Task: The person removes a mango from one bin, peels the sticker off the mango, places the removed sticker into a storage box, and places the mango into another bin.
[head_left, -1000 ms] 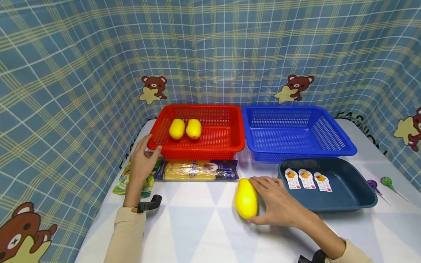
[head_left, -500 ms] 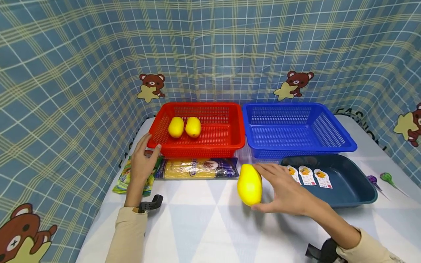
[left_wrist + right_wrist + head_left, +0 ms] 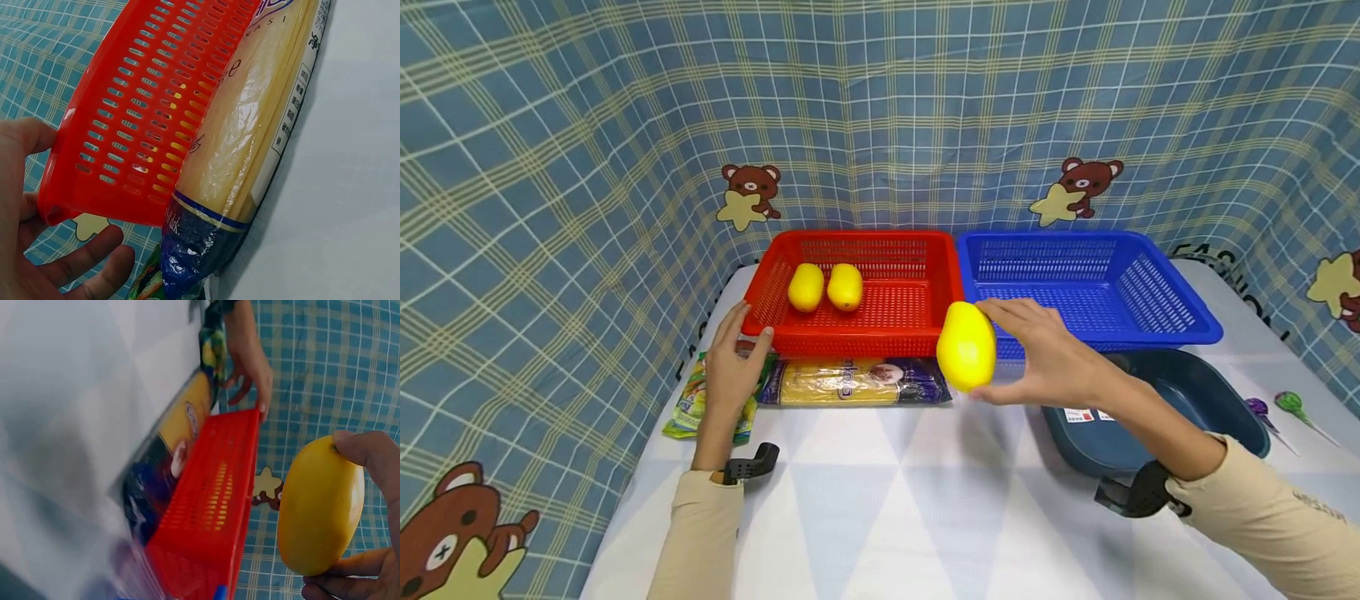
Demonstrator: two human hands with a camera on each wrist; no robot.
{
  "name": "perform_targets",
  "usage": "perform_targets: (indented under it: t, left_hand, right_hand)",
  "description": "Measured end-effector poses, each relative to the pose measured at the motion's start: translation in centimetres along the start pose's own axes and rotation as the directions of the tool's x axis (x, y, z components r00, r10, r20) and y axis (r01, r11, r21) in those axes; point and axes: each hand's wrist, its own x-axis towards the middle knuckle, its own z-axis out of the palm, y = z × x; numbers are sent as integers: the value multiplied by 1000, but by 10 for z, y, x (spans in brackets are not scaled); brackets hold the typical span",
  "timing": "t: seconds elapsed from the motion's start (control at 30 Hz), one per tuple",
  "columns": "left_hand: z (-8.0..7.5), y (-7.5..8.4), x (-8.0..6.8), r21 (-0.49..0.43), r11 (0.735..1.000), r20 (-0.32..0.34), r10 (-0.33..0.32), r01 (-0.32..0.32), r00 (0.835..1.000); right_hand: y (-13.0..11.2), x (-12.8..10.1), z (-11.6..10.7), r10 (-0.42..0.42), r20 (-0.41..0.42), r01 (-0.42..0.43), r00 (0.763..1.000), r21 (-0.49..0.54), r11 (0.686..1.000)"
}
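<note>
Thumb on mango shows wrist-side only.

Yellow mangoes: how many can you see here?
3. Two yellow mangoes lie side by side in the red basket, at its far left. The third mango is held in the air by the right hand, just in front of the baskets. None seems hidden.

The red basket and blue basket are perforated glossy plastic, the yellow fruit smooth and matt, the pasta bag shiny film.
</note>
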Motion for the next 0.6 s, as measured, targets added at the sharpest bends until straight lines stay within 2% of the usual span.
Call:
perform_targets:
  t: [0.4,0.6]
  left_hand:
    - [-1,0,1,-14,999,-15,-31,31,999]
    - [1,-1,0,-30,999,0,-22,22,1000]
  right_hand:
    - [13,74,-21,47,18,-46,999,-22,999]
    - [17,111,-27,74,38,-73,997,-33,997]
